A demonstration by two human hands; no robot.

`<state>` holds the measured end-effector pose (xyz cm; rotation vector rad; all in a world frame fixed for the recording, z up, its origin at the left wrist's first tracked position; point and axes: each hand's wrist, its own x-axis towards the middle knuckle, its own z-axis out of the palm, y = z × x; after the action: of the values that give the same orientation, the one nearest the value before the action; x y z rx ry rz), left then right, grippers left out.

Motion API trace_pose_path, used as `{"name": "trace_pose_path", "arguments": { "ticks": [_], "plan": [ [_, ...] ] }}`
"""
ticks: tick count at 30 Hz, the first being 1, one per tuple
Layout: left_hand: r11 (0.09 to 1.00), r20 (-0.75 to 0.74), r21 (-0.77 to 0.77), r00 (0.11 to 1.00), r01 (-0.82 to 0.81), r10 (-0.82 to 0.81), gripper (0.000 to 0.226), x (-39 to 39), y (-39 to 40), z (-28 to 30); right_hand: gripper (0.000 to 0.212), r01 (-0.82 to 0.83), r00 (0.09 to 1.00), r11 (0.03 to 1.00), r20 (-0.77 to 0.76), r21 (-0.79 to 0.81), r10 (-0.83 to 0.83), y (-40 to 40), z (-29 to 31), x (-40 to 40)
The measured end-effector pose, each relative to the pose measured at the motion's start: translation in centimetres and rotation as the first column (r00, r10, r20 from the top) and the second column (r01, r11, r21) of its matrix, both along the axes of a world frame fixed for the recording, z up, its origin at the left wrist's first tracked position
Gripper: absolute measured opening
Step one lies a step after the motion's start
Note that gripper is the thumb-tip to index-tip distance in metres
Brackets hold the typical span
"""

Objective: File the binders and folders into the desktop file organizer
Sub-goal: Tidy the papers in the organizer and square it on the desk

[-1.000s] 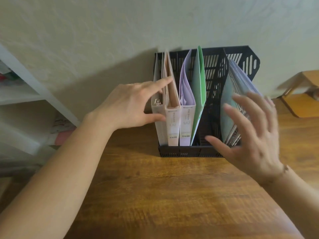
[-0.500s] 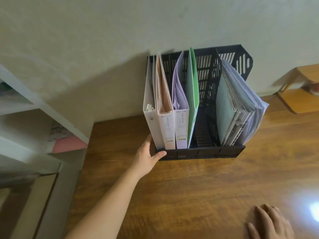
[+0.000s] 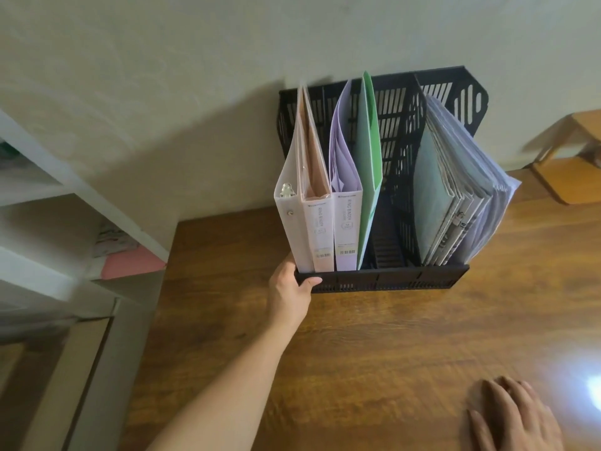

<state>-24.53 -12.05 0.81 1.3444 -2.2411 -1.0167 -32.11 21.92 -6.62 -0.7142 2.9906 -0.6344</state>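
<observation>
Now, nearest us, the right hand (image 3: pixel 517 418) lies flat and empty on the desk (image 3: pixel 374 369). Farther on, the left hand (image 3: pixel 291 292) pinches the black organizer (image 3: pixel 383 279) at its front-left corner, which runs rightward from that grip. Filed upright inside: binders (image 3: pixel 348 229) labelled "RING BINDER", then folders (image 3: pixel 461 203) at the right.

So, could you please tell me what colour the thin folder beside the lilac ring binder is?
Green folder, clearest in the head view.

Plain pale wall (image 3: pixel 162 76) behind wooden desk (image 3: pixel 390 353); white shelving unit (image 3: pixel 48 203) left, wooden stool (image 3: pixel 572 177) right.
</observation>
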Motion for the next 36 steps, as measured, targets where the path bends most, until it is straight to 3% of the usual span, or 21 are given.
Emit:
{"name": "trace_pose_path", "arguments": {
  "ticks": [4,8,12,15,22,26,31,34,36],
  "plan": [
    [0.998,0.037,-0.061,0.999,0.030,-0.028,0.031,0.2,-0.8,-0.4,0.085,0.001,1.000,1.000,-0.006,-0.026,-0.001,-0.2,0.0,0.1],
    [0.974,0.057,-0.221,0.998,0.046,-0.034,0.030,0.7,-1.1,-1.0,0.083,0.016,1.000,0.998,-0.017,-0.053,-0.017,-0.1,0.1,0.2],
    [0.926,-0.069,-0.373,0.994,0.055,-0.087,0.027,1.3,-0.4,-1.6,0.087,0.030,0.999,0.994,0.048,-0.102,-0.026,-0.6,0.5,-1.3],
    [0.876,-0.172,-0.480,0.975,0.043,-0.142,0.031,1.8,0.0,-2.7,0.083,-0.001,0.999,0.974,0.035,-0.226,0.009,-2.6,1.8,-4.8],
    [0.962,-0.349,-0.257,0.937,-0.096,0.000,0.048,1.9,1.8,-4.5,0.053,-0.048,0.999,0.902,-0.022,-0.428,0.042,-9.7,7.3,-12.0],
    [0.975,-0.375,-0.209,0.927,-0.071,-0.013,0.050,2.4,1.9,-4.7,0.021,-0.104,0.959,0.900,-0.281,-0.423,-0.021,-10.5,8.4,-12.0],
    [0.973,-0.423,-0.217,0.906,-0.075,-0.025,0.052,2.4,1.5,-3.9,0.034,-0.028,0.994,0.953,-0.108,-0.303,-0.006,-12.4,8.0,-11.8],
    [0.869,-0.475,-0.467,0.875,-0.167,-0.087,0.040,2.4,3.2,-1.8,0.035,-0.045,0.993,0.961,-0.120,-0.272,0.013,-13.5,8.2,-12.4],
    [0.760,-0.513,-0.633,0.814,-0.146,-0.271,0.036,1.3,5.3,1.9,0.037,-0.068,0.988,0.972,-0.147,-0.224,0.035,-14.0,8.2,-12.6]
  ]
}}
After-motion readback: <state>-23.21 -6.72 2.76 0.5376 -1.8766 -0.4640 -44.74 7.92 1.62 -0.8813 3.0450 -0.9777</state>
